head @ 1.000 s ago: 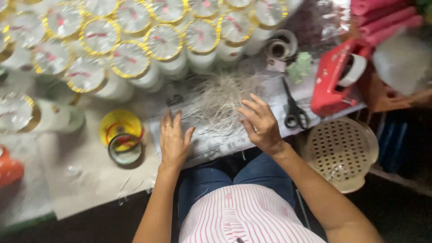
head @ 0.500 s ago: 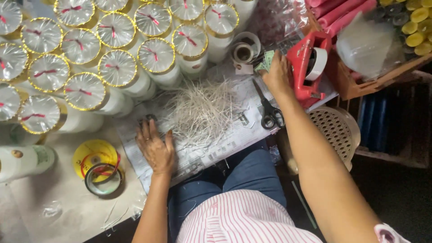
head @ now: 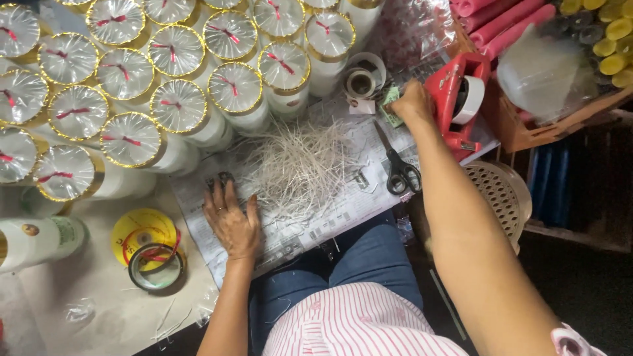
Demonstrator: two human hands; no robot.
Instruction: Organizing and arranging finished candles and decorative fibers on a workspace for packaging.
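Right hand (head: 412,102) now up at far edge of the newspaper sheet (head: 310,231), next to the red tape dispenser (head: 458,99). 1 s ago it lay on the shredded straw pile (head: 300,165); 0.5 s ago already reaching out that way. Arm stretched full length, forearm running diagonally from lower right. Fingers curled down over a small green item (head: 390,105), touching it; cannot tell if it's actually gripped, knuckles hide the fingertips.

Left hand (head: 231,221) flat, palm down, fingers spread, released, holding nothing. Rests on the newspaper sheet just left of the straw pile, roughly same spot as in both earlier frames. Forearm comes straight up from bottom of view.

Straw pile sits mid-sheet between the two hands, loose and untouched now. Black-handled scissors (head: 397,168) lie right of pile, beside right forearm. Small metal clip (head: 361,178) between pile and scissors. White tape roll (head: 361,79) just left of right hand.

Further out: rows of wrapped white cups w/ gold rims (head: 178,105) fill upper left of counter (head: 86,303). Yellow ribbon spool (head: 142,231) and a clear tape ring (head: 156,267) left of left hand. Perforated beige stool (head: 501,194) lower right. Pink rolls (head: 501,20) top right.
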